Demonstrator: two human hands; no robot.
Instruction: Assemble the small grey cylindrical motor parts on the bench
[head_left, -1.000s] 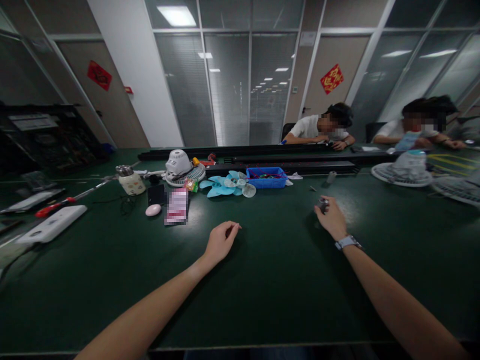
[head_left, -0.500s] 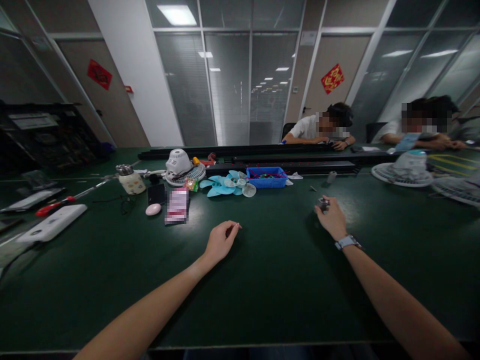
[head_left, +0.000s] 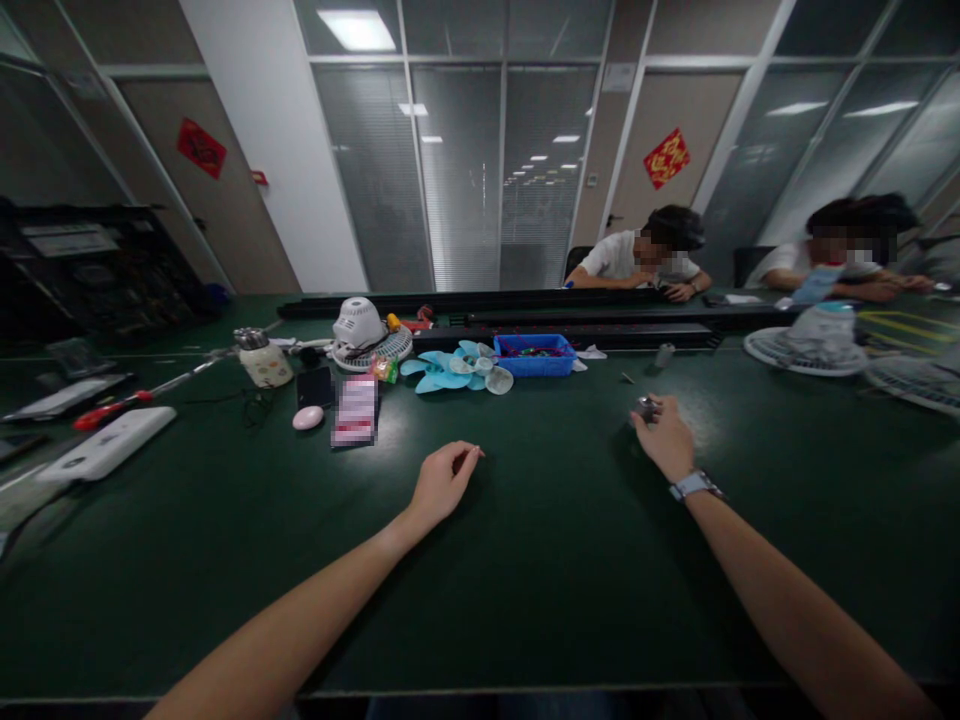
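Observation:
My left hand rests on the green table with thumb and fingertips drawn together. Whatever the pinch holds, if anything, is too small or hidden to make out. Further right, my right hand, with a watch at its wrist, is closed on a small silvery metal part. Its thumb and fingers wrap the part, which sits at or just above the table top. Just beyond lie a thin small piece and a short pale cylinder standing on the table.
Ahead are light-blue fan blades, a blue bin of small parts, and a white fan body. A phone and power strip lie left. Long black bars cross the back. Two people sit opposite.
Both hands hold almost the same place and pose. The view has shifted very slightly. Across the table, one person's head has tilted a little lower.

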